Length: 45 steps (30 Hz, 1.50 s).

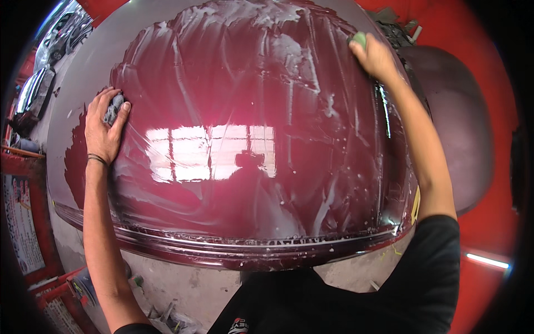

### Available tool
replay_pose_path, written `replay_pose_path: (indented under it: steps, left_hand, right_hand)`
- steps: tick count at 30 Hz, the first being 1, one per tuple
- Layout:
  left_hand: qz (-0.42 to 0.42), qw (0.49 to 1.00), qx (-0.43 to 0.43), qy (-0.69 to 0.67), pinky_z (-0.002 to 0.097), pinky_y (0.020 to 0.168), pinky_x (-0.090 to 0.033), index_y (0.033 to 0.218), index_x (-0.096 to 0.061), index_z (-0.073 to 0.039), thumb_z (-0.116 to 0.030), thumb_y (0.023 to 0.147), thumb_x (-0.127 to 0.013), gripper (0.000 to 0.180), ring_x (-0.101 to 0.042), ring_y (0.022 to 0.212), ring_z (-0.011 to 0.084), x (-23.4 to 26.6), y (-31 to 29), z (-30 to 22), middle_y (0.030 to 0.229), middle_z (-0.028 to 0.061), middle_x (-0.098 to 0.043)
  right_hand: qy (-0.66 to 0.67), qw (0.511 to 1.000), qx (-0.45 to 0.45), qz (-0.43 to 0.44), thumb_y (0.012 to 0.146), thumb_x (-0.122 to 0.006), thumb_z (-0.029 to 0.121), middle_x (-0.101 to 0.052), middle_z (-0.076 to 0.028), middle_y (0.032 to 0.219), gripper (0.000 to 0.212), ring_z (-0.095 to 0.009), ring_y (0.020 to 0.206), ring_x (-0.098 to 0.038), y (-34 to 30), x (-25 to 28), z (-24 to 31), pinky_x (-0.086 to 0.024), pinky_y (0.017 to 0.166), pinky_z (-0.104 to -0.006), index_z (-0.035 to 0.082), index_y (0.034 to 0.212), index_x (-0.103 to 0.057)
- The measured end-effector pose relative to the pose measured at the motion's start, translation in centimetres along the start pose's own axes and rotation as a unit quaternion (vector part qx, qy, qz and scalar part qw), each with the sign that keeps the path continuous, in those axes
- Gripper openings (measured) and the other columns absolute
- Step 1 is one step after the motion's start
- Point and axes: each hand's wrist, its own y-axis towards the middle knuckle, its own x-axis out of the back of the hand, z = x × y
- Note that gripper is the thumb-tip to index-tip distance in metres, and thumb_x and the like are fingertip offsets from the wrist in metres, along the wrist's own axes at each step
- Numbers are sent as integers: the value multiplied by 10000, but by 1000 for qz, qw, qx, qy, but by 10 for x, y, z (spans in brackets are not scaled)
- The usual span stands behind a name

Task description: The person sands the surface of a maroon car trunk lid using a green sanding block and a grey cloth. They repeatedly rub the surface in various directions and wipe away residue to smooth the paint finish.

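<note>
Pressing left hand point(104, 127) on grey rag point(114, 107); right hand point(376, 55) stretched to hood point(250, 100).

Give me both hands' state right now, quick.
Left hand: closed on a grey cloth, pressed to the wet maroon car panel.
Right hand: closed on a green sponge at the panel's far edge.

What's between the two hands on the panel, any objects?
No loose objects. In the head view, only wet, soapy dark-red car panel with window reflections spans from the left hand, on a grey rag, to the right hand, on a green sponge.
</note>
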Motion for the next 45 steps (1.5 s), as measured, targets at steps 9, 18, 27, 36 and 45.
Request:
replay_pose_path:
  steps: [9,18,27,36,45]
  left_hand:
    - [2,999,14,29,479,1218,-458,1397,-712,-97,-438,1061,-717,479,-604,1431,380,-6,2,4,1488,154,-677]
    - [3,1000,0,10,483,1228,-455,1418,-712,-88,-413,1074,-714,473,-600,1449,370,-2,0,0,1501,150,-674]
    - [7,1000,-5,2,470,1220,-453,1405,-713,-73,-396,1082,-712,457,-608,1422,380,-19,14,-3,1492,162,-675]
    - [6,1000,8,9,467,1242,-435,1418,-703,-70,-367,1119,-675,422,-586,1459,363,-15,0,14,1528,160,-653]
    - [24,999,22,-7,474,1242,-430,1452,-687,-80,-365,1140,-645,425,-589,1440,364,-37,22,18,1518,167,-659]
  right_hand:
    - [67,997,33,18,1072,-682,487,-749,-314,1110,518,-521,1082,-722,-65,11,7,-573,945,-570,-12,1202,-633]
    - [76,997,0,-2,1069,-691,472,-735,-330,1067,505,-538,1060,-715,-113,34,-20,-561,889,-596,-13,1181,-605]
    - [-7,999,-41,8,1063,-657,537,-762,-331,1109,583,-516,1099,-733,-63,-2,-85,-572,948,-592,-25,1219,-649]
    - [150,989,13,-5,1064,-736,364,-717,-258,1096,391,-495,1000,-723,-262,76,-25,-579,851,-558,16,1197,-618]
    - [-4,993,-118,-19,1046,-676,543,-777,-340,1107,625,-528,1083,-743,-71,-15,-167,-588,937,-605,-59,1209,-654]
